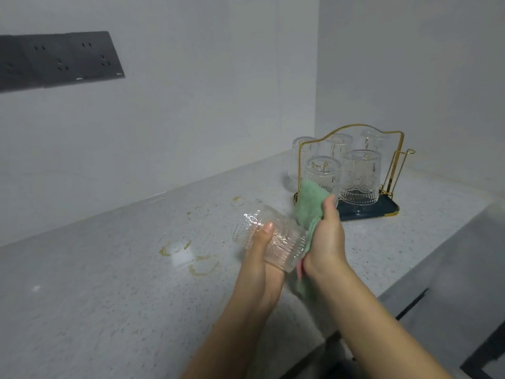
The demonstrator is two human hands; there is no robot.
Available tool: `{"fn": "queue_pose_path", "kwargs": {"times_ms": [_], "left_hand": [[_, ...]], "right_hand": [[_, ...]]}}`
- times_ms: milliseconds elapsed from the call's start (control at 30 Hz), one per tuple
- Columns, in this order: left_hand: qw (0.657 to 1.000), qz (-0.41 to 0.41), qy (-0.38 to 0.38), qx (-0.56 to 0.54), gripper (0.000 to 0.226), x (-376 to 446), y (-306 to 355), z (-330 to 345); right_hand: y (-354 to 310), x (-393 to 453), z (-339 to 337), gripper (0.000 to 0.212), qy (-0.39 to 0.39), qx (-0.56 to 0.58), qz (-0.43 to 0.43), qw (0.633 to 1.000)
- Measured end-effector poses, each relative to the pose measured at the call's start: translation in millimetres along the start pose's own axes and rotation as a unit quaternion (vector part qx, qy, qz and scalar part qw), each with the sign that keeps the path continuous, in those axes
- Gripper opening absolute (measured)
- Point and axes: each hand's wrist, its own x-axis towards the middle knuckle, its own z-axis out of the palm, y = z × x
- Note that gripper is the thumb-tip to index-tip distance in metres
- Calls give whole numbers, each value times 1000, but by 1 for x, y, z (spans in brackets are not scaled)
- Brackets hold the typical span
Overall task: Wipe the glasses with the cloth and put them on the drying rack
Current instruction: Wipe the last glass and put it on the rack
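My left hand [261, 258] grips a clear ribbed glass [284, 242] lying on its side above the counter, thumb across its wall. My right hand [326, 236] holds a green cloth [310, 203] bunched against the glass's right end. Behind the hands stands a gold wire drying rack [393, 165] on a dark blue tray [366, 212]. Several clear patterned glasses [360, 176] sit upside down on its pegs.
The speckled grey counter [109, 283] carries yellowish ring stains [202, 266] left of the hands. Its front edge runs down to the right. A dark socket panel [57, 61] hangs on the back wall, and a side wall closes the corner behind the rack.
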Motion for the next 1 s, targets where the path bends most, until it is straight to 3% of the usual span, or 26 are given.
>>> {"fn": "queue_pose_path", "kwargs": {"times_ms": [67, 200, 333, 433, 533, 567, 667, 833, 900, 1000], "left_hand": [[1000, 5, -13, 17, 28, 3, -2, -2], [998, -34, -13, 55, 62, 10, -3, -6], [981, -40, 24, 188, 90, 13, -2, -14], [969, -70, 12, 238, 71, 7, -4, -12], [971, -110, -25, 209, 55, 8, 3, -7], [973, -124, -38, 191, 52, 8, 6, -7], [970, -166, -75, 159, 57, 7, 13, -7], [963, -211, -98, 139, 64, 5, 10, -10], [963, -184, -79, 180, 61, 6, 7, -10], [955, -64, -30, 288, 67, 6, -6, -13]], "right_hand": [[-5, 4, -4, 61, 20, -30, 19, 999], [-7, 0, -16, 52, -25, -109, -7, 994], [-19, -12, -11, 44, -100, -222, -58, 968], [-25, -16, -6, 42, -112, -300, -120, 940], [-19, -14, -7, 67, -82, -365, -144, 916], [-17, -14, -9, 65, -71, -387, -179, 902], [-16, -16, -12, 55, -50, -387, -280, 877], [-19, -8, -17, 43, -60, -400, -326, 854], [-21, 0, -18, 47, -18, -429, -342, 836], [-29, 10, -15, 57, 102, -469, -340, 809]]}}
